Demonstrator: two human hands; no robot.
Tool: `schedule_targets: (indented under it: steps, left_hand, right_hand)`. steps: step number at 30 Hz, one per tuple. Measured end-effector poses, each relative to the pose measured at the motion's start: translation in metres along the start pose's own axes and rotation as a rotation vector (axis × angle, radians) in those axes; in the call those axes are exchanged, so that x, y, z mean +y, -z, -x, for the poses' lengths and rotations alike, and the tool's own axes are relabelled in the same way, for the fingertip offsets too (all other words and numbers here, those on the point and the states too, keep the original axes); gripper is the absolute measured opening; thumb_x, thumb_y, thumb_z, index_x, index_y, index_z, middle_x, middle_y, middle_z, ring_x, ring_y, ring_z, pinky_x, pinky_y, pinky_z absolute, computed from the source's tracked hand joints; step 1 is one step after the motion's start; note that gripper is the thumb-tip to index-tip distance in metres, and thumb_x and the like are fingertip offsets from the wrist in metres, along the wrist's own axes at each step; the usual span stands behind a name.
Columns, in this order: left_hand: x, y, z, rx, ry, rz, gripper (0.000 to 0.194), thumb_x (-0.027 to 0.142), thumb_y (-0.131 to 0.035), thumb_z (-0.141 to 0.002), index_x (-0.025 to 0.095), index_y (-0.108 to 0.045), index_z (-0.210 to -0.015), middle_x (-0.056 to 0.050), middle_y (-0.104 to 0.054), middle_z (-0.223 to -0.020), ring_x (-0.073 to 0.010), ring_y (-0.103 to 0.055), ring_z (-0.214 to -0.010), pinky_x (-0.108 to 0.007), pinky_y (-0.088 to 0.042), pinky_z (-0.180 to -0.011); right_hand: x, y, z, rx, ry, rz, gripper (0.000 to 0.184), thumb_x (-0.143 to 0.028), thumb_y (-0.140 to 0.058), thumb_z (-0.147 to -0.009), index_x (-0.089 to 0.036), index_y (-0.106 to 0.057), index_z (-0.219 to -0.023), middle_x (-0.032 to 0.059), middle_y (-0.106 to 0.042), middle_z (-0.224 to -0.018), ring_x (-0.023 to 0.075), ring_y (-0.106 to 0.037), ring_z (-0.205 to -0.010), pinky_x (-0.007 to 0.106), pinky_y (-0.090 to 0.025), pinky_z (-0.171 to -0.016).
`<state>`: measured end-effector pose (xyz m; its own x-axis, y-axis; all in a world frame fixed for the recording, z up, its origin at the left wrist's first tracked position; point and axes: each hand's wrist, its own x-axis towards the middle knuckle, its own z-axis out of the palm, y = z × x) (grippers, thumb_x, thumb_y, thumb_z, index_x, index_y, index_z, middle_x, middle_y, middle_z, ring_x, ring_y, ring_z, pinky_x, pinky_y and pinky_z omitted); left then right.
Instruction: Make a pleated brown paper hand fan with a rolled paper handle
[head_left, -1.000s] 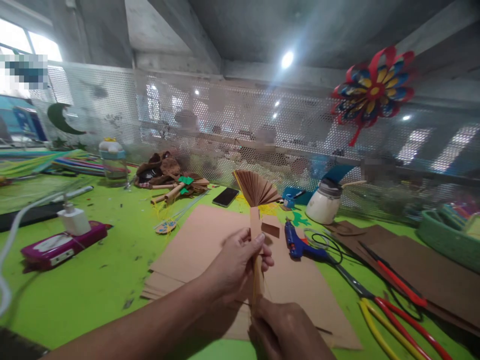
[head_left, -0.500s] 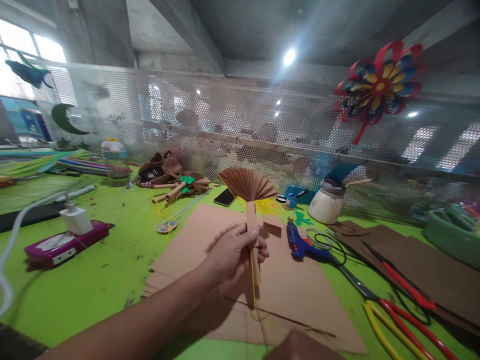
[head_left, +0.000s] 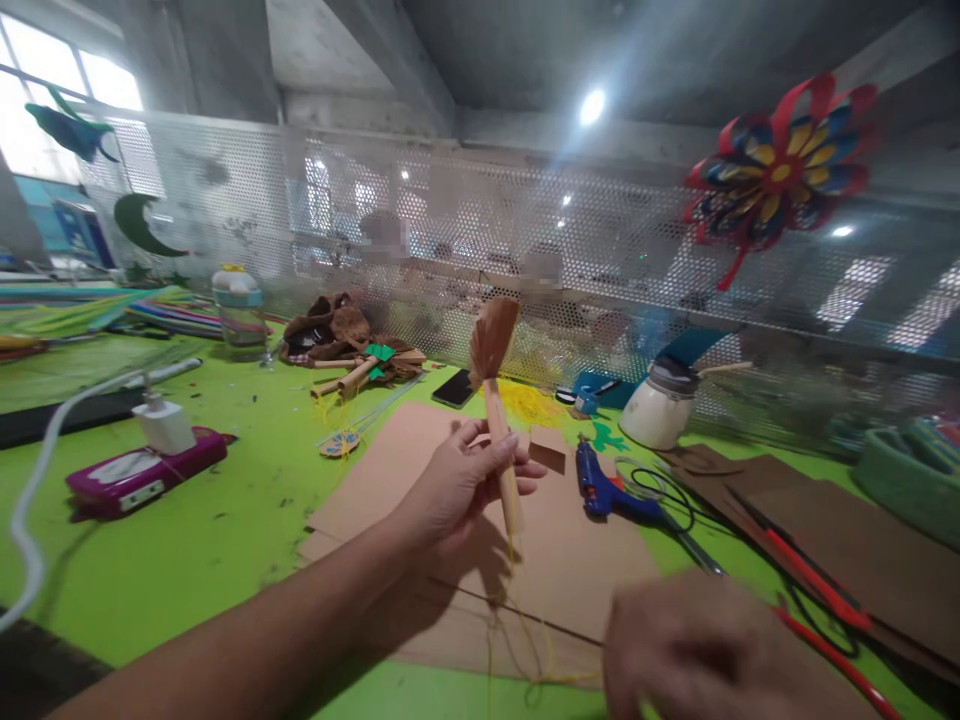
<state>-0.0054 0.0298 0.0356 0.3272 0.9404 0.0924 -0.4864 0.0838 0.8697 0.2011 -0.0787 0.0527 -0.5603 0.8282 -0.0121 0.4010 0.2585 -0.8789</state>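
My left hand (head_left: 461, 480) is closed round the handle of a brown pleated paper fan (head_left: 495, 340), which stands nearly upright, its pleated head seen almost edge-on. From the handle's lower end a thin yellow strand (head_left: 514, 560) trails down. Beneath lie stacked sheets of brown paper (head_left: 390, 480) on the green table. At the lower right my right hand (head_left: 697, 645), smeared by motion, is over the scissors (head_left: 840, 665), whose red handle shows partly past it. Its fingers are hidden or blurred, so whether it touches them is unclear.
A blue glue gun (head_left: 600, 485) and its black cord lie right of the paper. Farther right are brown card sheets (head_left: 817, 510) and a red-handled tool (head_left: 817, 575). A white jar (head_left: 656, 410) stands behind, a purple power strip (head_left: 146, 475) at left, a phone (head_left: 454, 388) beyond.
The fan has been turned in my left hand, from its spread face to nearly edge-on. My right hand has risen from the bottom edge and moved right, over the scissors.
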Motion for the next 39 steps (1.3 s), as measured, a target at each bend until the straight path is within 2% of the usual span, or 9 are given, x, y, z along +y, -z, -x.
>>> schedule_targets:
  steps: [1,3,6,12,15,18,25,33,39]
  left_hand:
    - [-0.002,0.000,0.001,-0.008,-0.005,-0.018,0.020,0.018,-0.066,-0.084,0.016,-0.048,-0.093,-0.007,-0.068,-0.080,-0.0203,-0.070,-0.079,-0.029,-0.057,-0.070]
    - [-0.006,-0.001,0.003,-0.015,-0.009,-0.046,0.025,0.023,-0.069,-0.082,0.016,-0.049,-0.094,-0.008,-0.070,-0.080,-0.0183,-0.070,-0.078,-0.028,-0.056,-0.072]
    - [-0.015,-0.002,0.007,0.025,0.004,-0.094,0.035,0.029,-0.076,-0.076,0.016,-0.051,-0.095,-0.008,-0.072,-0.082,-0.0171,-0.069,-0.077,-0.028,-0.055,-0.074]
    - [-0.028,-0.007,0.013,0.035,0.038,-0.148,0.040,0.029,-0.084,-0.063,0.016,-0.058,-0.090,-0.005,-0.069,-0.080,-0.0174,-0.066,-0.074,-0.026,-0.051,-0.063]
    - [-0.027,-0.011,0.020,0.041,0.088,-0.095,0.033,0.036,-0.077,-0.072,0.017,-0.059,-0.091,-0.004,-0.065,-0.080,-0.0142,-0.063,-0.068,-0.022,-0.047,-0.055]
    - [-0.022,-0.012,0.024,-0.031,0.164,-0.016,0.031,0.046,-0.066,-0.081,0.018,-0.061,-0.091,-0.007,-0.065,-0.090,-0.0120,-0.058,-0.059,-0.021,-0.040,-0.045]
    - [-0.022,-0.007,0.012,-0.077,0.079,0.015,0.018,0.030,-0.062,-0.086,0.012,-0.063,-0.082,-0.011,-0.070,-0.087,-0.0180,-0.066,-0.080,-0.030,-0.050,-0.079]
    - [-0.020,-0.009,0.011,-0.071,0.170,-0.056,0.020,0.020,-0.046,-0.094,0.011,-0.059,-0.081,-0.013,-0.070,-0.083,-0.0189,-0.069,-0.073,-0.033,-0.054,-0.074]
    - [-0.025,-0.008,0.011,-0.054,0.137,-0.114,0.019,0.027,-0.053,-0.091,0.012,-0.059,-0.081,-0.011,-0.069,-0.079,-0.0188,-0.068,-0.071,-0.033,-0.053,-0.072]
  right_hand:
    - [0.004,0.000,-0.010,0.085,-0.039,-0.008,0.036,-0.045,-0.047,-0.095,-0.021,-0.071,-0.087,0.0045,-0.065,-0.072,0.0138,-0.059,-0.059,0.025,-0.045,-0.054]
    - [0.013,-0.010,-0.030,0.518,-0.077,-0.101,0.034,-0.049,-0.056,-0.089,-0.018,-0.071,-0.091,0.0077,-0.068,-0.086,0.0177,-0.062,-0.076,0.028,-0.049,-0.067]
    - [0.022,-0.039,-0.055,0.430,-0.074,-0.291,0.048,-0.049,-0.068,-0.079,-0.016,-0.064,-0.113,0.0120,-0.066,-0.105,0.0225,-0.063,-0.087,0.034,-0.051,-0.075]
    - [0.031,-0.077,-0.070,0.416,-0.106,-0.495,0.044,-0.056,-0.064,-0.081,-0.014,-0.059,-0.092,0.0013,-0.060,-0.069,0.0110,-0.055,-0.053,0.023,-0.043,-0.049]
    - [0.035,-0.078,-0.069,0.377,-0.145,-0.586,0.045,-0.059,-0.063,-0.081,-0.015,-0.055,-0.088,-0.0025,-0.056,-0.060,0.0066,-0.048,-0.042,0.019,-0.035,-0.042]
    - [0.039,-0.076,-0.069,0.376,-0.129,-0.644,0.042,-0.056,-0.064,-0.082,-0.016,-0.055,-0.088,-0.0019,-0.058,-0.060,0.0070,-0.051,-0.042,0.019,-0.035,-0.042]
    - [0.038,-0.076,-0.067,0.330,-0.148,-0.660,0.039,-0.053,-0.062,-0.085,-0.015,-0.053,-0.086,0.0017,-0.065,-0.062,0.0051,-0.052,-0.041,0.016,-0.034,-0.039]
    - [0.033,-0.077,-0.064,0.387,-0.226,-0.633,0.044,-0.056,-0.066,-0.079,-0.015,-0.052,-0.081,0.0009,-0.065,-0.060,0.0048,-0.051,-0.036,0.014,-0.033,-0.034]
    - [0.036,-0.081,-0.067,0.393,-0.211,-0.643,0.047,-0.059,-0.066,-0.078,-0.014,-0.053,-0.081,-0.0001,-0.063,-0.058,0.0044,-0.050,-0.034,0.013,-0.034,-0.032]
